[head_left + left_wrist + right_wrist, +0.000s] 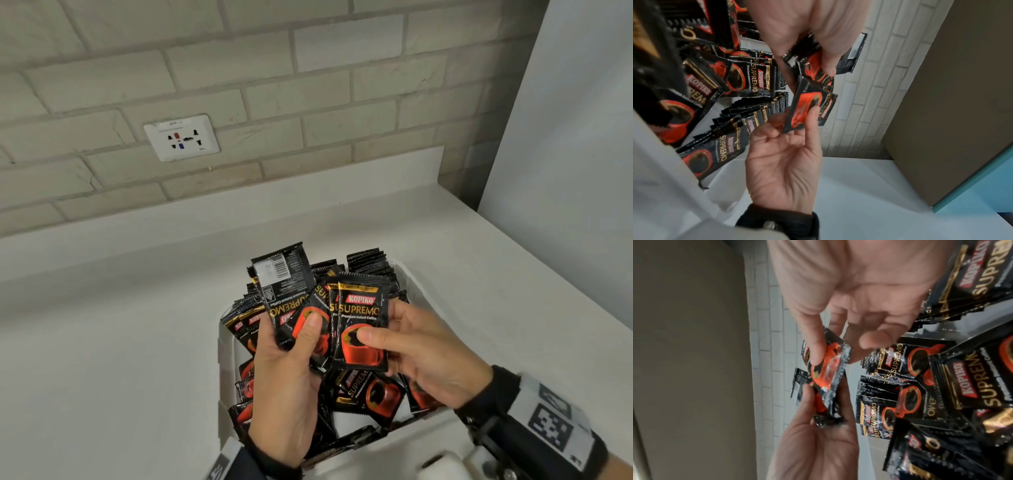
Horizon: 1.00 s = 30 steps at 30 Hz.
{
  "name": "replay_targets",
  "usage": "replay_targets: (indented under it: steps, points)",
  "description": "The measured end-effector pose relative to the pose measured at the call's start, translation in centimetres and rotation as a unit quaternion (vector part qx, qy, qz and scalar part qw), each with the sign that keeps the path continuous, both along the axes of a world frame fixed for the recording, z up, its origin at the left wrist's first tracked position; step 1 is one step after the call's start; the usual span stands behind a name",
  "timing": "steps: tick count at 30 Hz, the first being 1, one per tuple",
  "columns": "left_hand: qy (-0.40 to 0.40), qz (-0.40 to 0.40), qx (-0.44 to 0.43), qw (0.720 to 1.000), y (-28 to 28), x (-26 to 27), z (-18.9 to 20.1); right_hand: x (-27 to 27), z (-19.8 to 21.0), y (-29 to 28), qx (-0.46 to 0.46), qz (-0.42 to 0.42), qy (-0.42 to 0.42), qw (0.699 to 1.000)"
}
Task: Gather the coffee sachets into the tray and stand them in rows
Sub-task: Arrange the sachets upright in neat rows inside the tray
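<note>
Coffee sachets fill both hands above the tray (pixel 416 284). Her right hand (pixel 421 356) pinches one upright sachet (pixel 363 325) by its front, thumb (pixel 371 337) pressed over the printed red cup, label facing her. Just beside it, the left hand (pixel 287 380) grips a fanned bunch of sachets (pixel 291 294), the thumb clamping them, one turned back-out with its barcode showing. Below the hands, more sachets lie jumbled in the near part of the white tray, while others stand packed in rows (pixel 368 262) at its far end. The tray sits on a white counter (pixel 120 342) against a brick wall with a socket (pixel 181 137).
</note>
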<state>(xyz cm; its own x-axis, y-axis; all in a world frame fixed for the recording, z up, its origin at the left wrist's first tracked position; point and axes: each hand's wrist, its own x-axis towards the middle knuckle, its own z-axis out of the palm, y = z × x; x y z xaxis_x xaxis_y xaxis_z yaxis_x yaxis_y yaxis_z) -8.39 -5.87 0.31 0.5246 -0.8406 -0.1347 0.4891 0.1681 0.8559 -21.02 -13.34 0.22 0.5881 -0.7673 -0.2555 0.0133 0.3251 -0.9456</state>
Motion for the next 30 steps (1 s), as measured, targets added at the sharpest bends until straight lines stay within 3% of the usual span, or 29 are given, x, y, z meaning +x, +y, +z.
replay_targets:
  steps: [8, 14, 21, 30]
  points:
    - [-0.073, -0.001, 0.012, 0.997, 0.4, -0.3, -0.3, 0.6, -0.7, 1.2, 0.0, -0.001, -0.009, 1.0]
    - [-0.076, -0.022, 0.005, 0.997, 0.6, 0.3, 0.3, -0.5, 1.4, -0.4, -0.12, -0.028, 0.031, 0.992]
    - [-0.109, -0.027, 0.023, 0.993, 0.6, 0.3, 0.6, 0.1, 2.9, -1.5, -0.275, 0.034, 0.114, 0.954]
    - [-0.126, 0.028, -0.017, 0.992, 1.0, 2.3, 0.9, 2.4, 4.8, -0.9, -0.349, 0.121, 0.167, 0.914]
